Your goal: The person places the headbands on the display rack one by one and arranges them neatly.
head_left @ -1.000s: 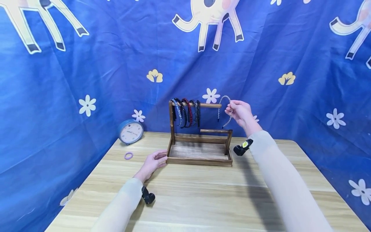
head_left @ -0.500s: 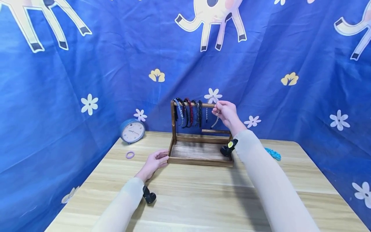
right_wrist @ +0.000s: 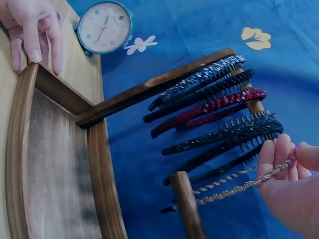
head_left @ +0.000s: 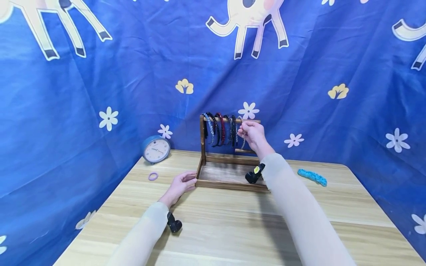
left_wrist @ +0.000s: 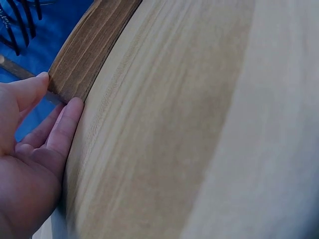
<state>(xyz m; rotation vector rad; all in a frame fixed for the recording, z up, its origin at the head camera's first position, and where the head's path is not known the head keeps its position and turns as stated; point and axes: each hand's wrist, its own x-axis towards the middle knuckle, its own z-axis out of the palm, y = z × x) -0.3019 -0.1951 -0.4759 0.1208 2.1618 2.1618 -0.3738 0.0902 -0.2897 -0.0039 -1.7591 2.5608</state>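
Note:
My right hand (head_left: 254,135) pinches a thin beaded headband (right_wrist: 234,190) between thumb and fingers. The headband's arch is at the upper bar (head_left: 252,121) of a dark wooden rack (head_left: 229,184); whether it rests on the bar is hidden by the hand. To its left on the bar hang several headbands, among them a blue glittery one (head_left: 209,127), a red one (right_wrist: 214,109) and black ones (head_left: 233,131). With fairly straight fingers, my left hand (head_left: 179,186) touches the front left corner of the rack's tray, as the left wrist view (left_wrist: 40,144) also has it.
A blue round clock (head_left: 156,149) and a purple ring (head_left: 153,176) are left of the rack. A turquoise braided band (head_left: 312,177) lies to its right. A shorter bar (right_wrist: 187,204) juts out low at the rack's right. Blue patterned cloth (head_left: 149,74) hangs behind the table.
My right hand has moved left along the upper bar, bringing the beaded headband close to the other headbands. The turquoise band has come out from behind the right arm. My left hand stays at the tray corner.

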